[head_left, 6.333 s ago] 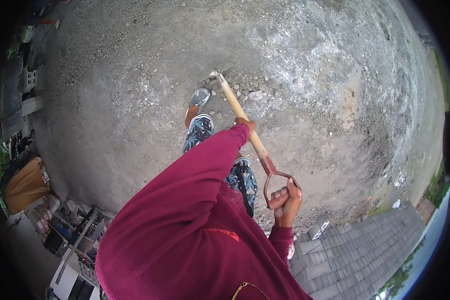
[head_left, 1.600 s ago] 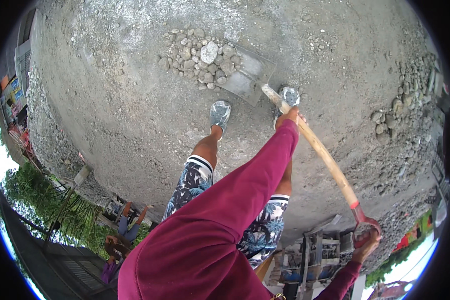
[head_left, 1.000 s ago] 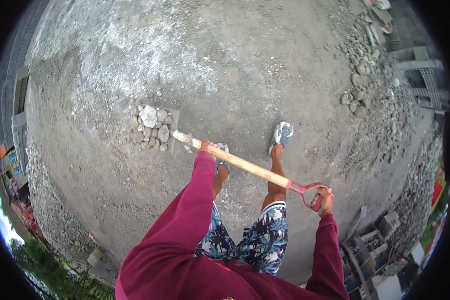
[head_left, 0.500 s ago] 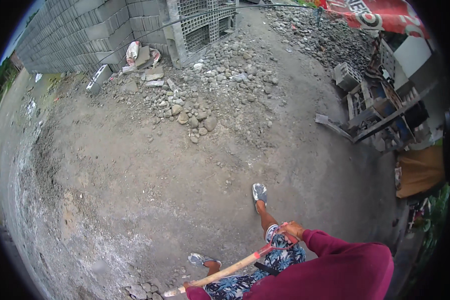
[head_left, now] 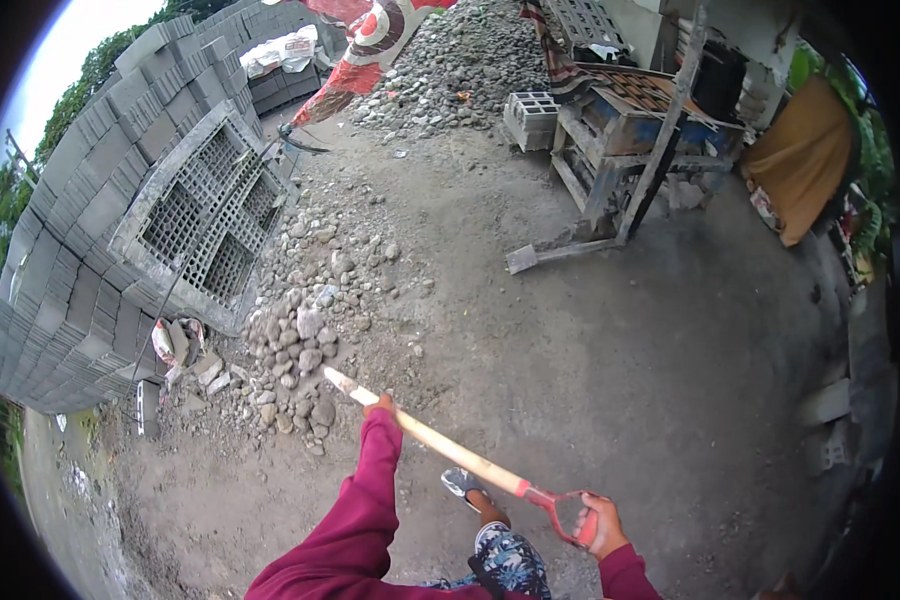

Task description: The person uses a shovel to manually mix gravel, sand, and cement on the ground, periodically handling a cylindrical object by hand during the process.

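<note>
A shovel with a pale wooden shaft (head_left: 450, 447) and a red D-shaped grip (head_left: 560, 515) slants across in front of me. My right hand (head_left: 603, 527) is closed round the grip at the lower right. Farther along, my left hand (head_left: 379, 406) wraps round the shaft near its far end. Just past that end lies a cluster of rounded stones (head_left: 292, 342); the shovel's blade cannot be made out among them. Maroon sleeves cover both arms. One grey-and-white shoe (head_left: 460, 482) shows beneath the shaft.
Stacked grey concrete blocks (head_left: 80, 260) and a lattice block panel (head_left: 210, 205) stand left of the stones. A gravel heap (head_left: 470, 60) lies at the back. A wooden workbench (head_left: 620, 140) with a slanting post is at the back right, near a brown cloth (head_left: 800, 160).
My view has turned right. The shovel has swung from low by my legs to reach out toward the stones ahead. My left arm is now stretched forward; both hands keep their hold.
</note>
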Available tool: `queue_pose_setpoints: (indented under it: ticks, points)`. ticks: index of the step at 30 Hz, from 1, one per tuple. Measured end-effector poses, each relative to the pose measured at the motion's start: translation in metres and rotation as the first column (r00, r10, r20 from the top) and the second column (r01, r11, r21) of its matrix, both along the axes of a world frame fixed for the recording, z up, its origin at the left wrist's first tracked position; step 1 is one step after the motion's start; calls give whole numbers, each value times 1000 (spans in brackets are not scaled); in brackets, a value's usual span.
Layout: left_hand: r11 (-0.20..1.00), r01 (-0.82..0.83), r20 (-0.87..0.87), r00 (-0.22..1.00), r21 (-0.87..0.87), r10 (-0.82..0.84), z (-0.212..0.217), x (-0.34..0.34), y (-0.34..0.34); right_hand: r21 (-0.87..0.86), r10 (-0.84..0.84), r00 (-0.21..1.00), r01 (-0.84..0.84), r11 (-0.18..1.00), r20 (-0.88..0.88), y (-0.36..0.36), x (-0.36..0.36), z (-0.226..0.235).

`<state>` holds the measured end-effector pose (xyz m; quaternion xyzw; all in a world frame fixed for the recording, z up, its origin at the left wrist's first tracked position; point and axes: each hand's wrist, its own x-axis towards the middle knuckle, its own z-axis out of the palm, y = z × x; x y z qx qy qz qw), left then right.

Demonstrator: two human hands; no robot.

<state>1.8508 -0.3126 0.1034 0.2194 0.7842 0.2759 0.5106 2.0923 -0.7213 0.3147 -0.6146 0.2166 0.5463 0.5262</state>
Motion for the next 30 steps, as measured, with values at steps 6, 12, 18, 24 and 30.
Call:
queue_pose_setpoints:
  ticks: [6,12,18,24,30]
  points:
    - [850,328,66,920,413,-387,215,118,221,525,-229,918,376,763,-324,301,-95,135]
    - [974,110,254,954,197,-159,90,94,68,445,-143,968,224,867,-208,169,-29,71]
    - [935,-269,503,790,-229,350,13,-84,-164,283,573,780,-626,727,253,113,-83,87]
    - [690,-686,348,604,-231,717,51,-243,-306,268,607,-102,-831,-487,788,152,-154,141]
    - [276,-936,401,172,-218,900,35,-340,-507,268,393,-386,-340,-902,835,187,-262,176]
